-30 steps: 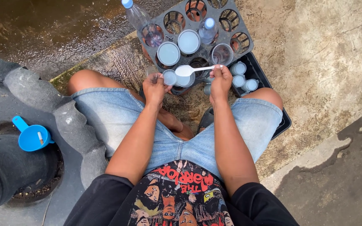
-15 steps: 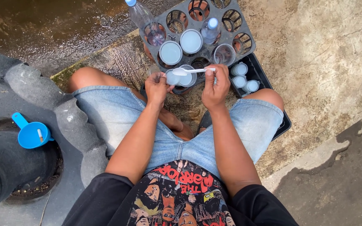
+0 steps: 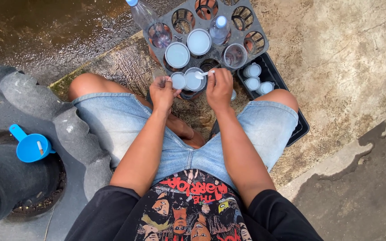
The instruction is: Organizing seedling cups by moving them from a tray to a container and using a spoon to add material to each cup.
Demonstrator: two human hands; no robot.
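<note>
Two hands work over one cup.
Left hand (image 3: 164, 91) fingers grip a lid (image 3: 178, 81); right hand (image 3: 219, 87) fingers pinch a spoon (image 3: 204, 74), its tip over the cup (image 3: 194, 79) just beyond both.

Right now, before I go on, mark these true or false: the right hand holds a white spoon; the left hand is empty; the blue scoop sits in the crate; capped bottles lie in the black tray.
1. The right hand holds a white spoon. True.
2. The left hand is empty. False: it holds a small clear cup.
3. The blue scoop sits in the grey crate. False: it rests far to the left, on a dark tub.
4. Capped bottles lie in the black tray. True.
</note>
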